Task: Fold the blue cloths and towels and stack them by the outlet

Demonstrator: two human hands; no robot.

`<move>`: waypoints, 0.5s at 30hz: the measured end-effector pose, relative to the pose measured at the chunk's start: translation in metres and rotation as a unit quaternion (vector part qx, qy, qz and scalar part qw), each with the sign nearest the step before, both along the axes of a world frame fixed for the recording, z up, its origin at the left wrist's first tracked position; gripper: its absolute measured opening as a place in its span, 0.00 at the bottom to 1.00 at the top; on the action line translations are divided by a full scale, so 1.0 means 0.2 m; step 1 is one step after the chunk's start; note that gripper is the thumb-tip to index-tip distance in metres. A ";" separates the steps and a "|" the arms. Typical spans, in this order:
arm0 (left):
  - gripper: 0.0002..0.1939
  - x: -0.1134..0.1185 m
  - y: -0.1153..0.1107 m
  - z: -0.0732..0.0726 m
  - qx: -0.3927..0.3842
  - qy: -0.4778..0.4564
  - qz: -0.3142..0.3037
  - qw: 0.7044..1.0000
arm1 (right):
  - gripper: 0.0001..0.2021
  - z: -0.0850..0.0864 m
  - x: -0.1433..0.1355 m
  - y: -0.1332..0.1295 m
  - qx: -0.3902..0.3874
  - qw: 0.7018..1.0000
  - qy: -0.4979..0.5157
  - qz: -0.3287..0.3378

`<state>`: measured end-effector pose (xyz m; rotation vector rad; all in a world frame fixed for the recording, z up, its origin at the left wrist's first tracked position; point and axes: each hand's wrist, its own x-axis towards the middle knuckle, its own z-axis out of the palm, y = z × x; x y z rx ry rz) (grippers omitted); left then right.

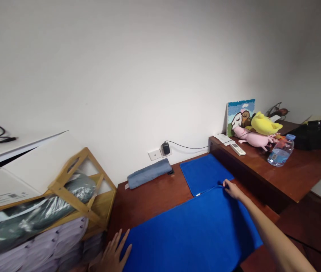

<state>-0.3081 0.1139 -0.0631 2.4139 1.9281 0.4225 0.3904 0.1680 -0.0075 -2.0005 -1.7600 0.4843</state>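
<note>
A large blue cloth (183, 230) lies spread on the dark red wooden surface. At its upper right corner, my right hand (232, 189) pinches the edge and lifts it slightly. Beyond that edge lies another flat blue cloth (206, 172), with a small white tag between the two. Whether they are one piece or separate, I cannot tell. My left hand (114, 254) rests with fingers spread at the left edge of the large blue cloth, near the frame's bottom. Behind the cloth, a rolled grey-blue bundle (149, 173) lies by the wall.
A raised wooden cabinet (286, 181) on the right bears a water bottle (281, 153), a remote control (238, 149), plush toys (265, 124) and a picture (238, 115). A black plug (165, 147) sits in the wall socket. On the left stands a wooden rack (82, 200) with wrapped things.
</note>
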 end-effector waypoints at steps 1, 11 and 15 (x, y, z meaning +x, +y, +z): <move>0.34 0.00 0.00 -0.01 0.001 -0.001 0.000 1.000 | 0.14 0.00 0.00 0.01 0.008 1.000 0.007 -0.003; 0.34 0.01 0.00 0.01 0.007 -0.017 0.016 1.000 | 0.20 -0.19 -0.04 -0.01 0.042 0.990 -0.009 -0.137; 0.33 0.01 -0.01 0.03 -0.012 -0.013 0.026 0.999 | 0.22 -0.23 -0.11 -0.07 0.061 0.983 -0.043 -0.165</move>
